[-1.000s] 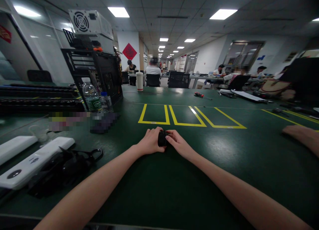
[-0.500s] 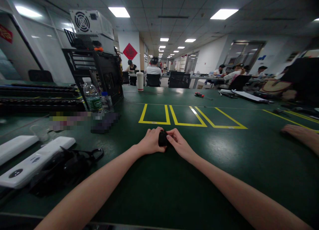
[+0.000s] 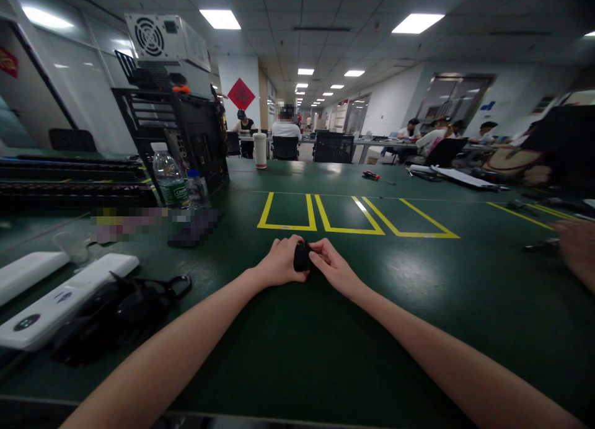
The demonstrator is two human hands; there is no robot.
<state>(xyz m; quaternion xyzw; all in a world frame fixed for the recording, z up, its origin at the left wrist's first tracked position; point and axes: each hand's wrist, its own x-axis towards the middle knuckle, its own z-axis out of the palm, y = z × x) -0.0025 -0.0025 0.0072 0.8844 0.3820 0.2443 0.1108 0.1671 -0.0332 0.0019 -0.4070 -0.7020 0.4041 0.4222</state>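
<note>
A small black rounded object (image 3: 302,257) is between my two hands, just in front of the yellow tape outlines; its exact kind does not show. My left hand (image 3: 280,260) wraps round its left side, thumb below and fingers over the top. From the right, my right hand (image 3: 332,261) pinches at its edge with thumb and forefinger. Whether a smaller part sits in that pinch is hidden by the fingers. Both forearms reach forward over the green tabletop (image 3: 297,354).
Left are white power banks (image 3: 79,296), a black strapped item (image 3: 125,311), water bottles (image 3: 170,178) and an open computer case (image 3: 195,137). A white cup (image 3: 260,150) and red screwdriver (image 3: 372,175) stand farther back. Another person's hand (image 3: 576,249) is at the right edge.
My hands keep their hold on the black object, almost unmoved. At the right, the other person's hand has shifted right, uncovering a dark item on the table. The view has tilted slightly.
</note>
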